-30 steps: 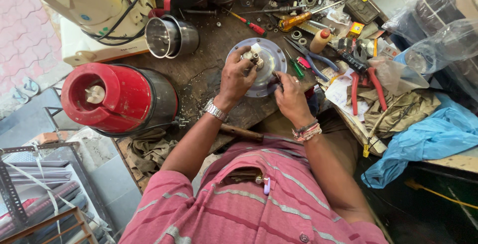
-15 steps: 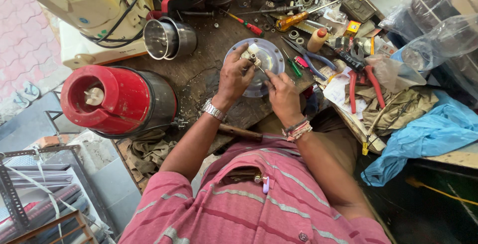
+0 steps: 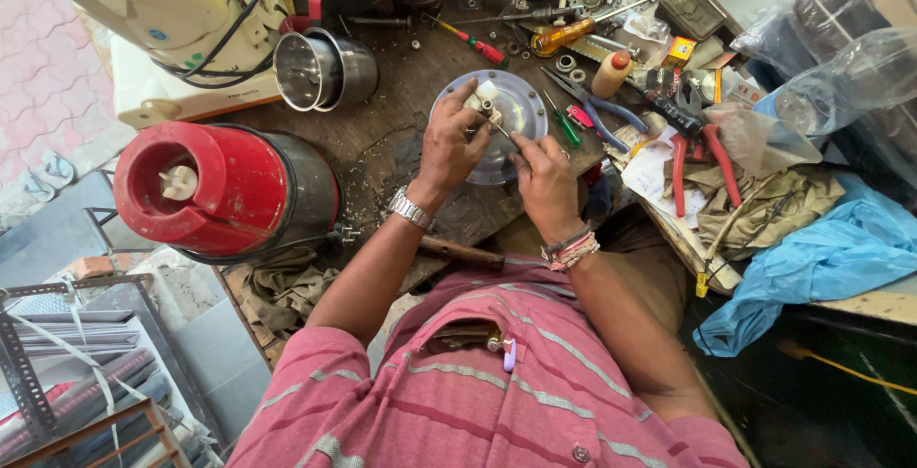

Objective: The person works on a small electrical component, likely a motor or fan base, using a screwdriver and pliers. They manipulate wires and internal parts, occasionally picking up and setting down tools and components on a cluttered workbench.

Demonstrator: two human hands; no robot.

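Dark wooden bench [image 3: 382,143], scarred and crowded with tools; paved floor to one side, blue sheet [image 3: 821,258] to the other.

Round metal plate [image 3: 521,110] lies flat at bench centre, face up. Left hand [image 3: 451,143] rests on it, fingers closed around a small whitish fitting [image 3: 475,100] on the plate. Right hand [image 3: 543,174] pinches a thin tool [image 3: 501,132], long axis slanting from the fingers up toward the fitting.

Count: one red mixer base [image 3: 215,191], one steel jar [image 3: 320,69], two red-handled pliers [image 3: 702,148], one blue-handled pliers [image 3: 592,105], screwdrivers at the far edge, number uncertain.
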